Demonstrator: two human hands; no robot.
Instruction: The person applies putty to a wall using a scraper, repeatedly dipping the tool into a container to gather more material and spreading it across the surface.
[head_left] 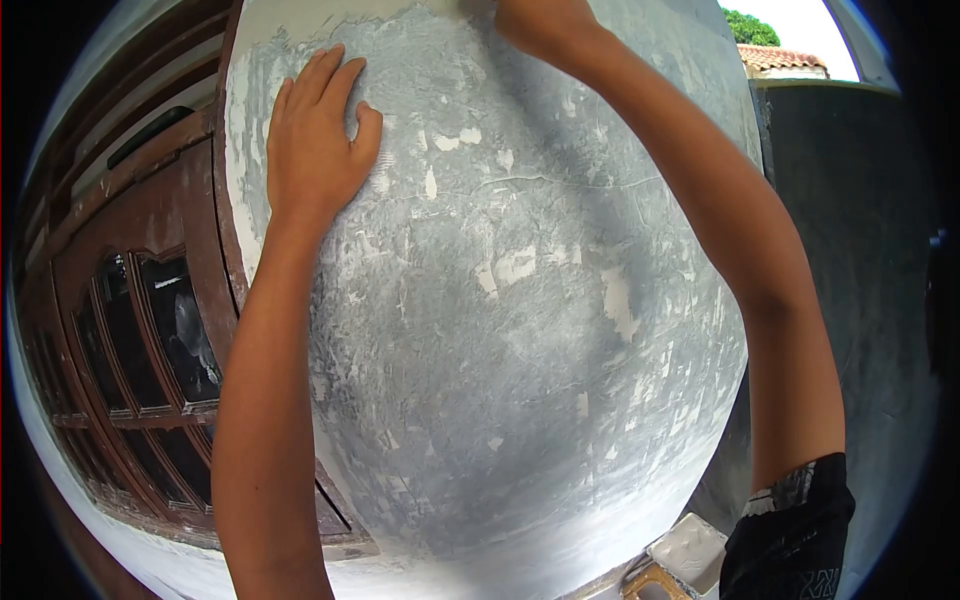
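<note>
Against the patchy grey wall (470,350) beside the door (190,195), the left hand (320,145) rests with its grip spread. Higher up, the right hand (545,28) is partly cut off, its grip impossible to tell.

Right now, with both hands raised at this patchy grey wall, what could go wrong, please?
The surface could break away along the crack-like line across the wall. The spread left hand might slip on the uneven coating. Loosened bits might drop into the white tray, low on the right.
</note>
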